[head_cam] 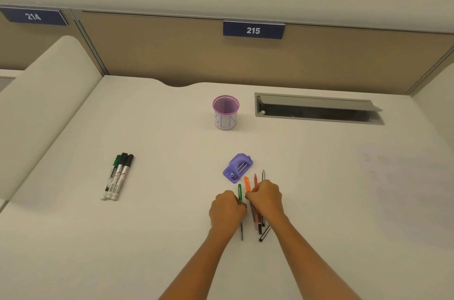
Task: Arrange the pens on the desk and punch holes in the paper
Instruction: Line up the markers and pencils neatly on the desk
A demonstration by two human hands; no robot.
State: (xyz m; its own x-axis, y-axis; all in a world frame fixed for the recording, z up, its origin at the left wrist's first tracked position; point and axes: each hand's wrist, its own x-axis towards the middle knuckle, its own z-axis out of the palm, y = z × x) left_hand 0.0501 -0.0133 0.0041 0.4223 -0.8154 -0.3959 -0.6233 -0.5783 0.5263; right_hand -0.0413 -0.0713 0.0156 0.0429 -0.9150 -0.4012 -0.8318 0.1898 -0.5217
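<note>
Three markers (pixel 118 178) lie side by side on the left of the white tabletop (pixel 172 201), two black-capped and one green-capped. Near the middle, just below a single purple hole punch (pixel 237 168), lies a loose cluster of slim pens and pencils (pixel 258 201); at least five show, partly hidden by the hands. The left hand (pixel 227 211) has its fingers curled on a green pen (pixel 240 195) set slightly apart from the rest. The right hand (pixel 266 197) is closed over the bunch, beside an orange pen (pixel 247 183). One purple mesh cup (pixel 225 111) stands farther back. A faint paper sheet (pixel 405 176) lies at right.
</note>
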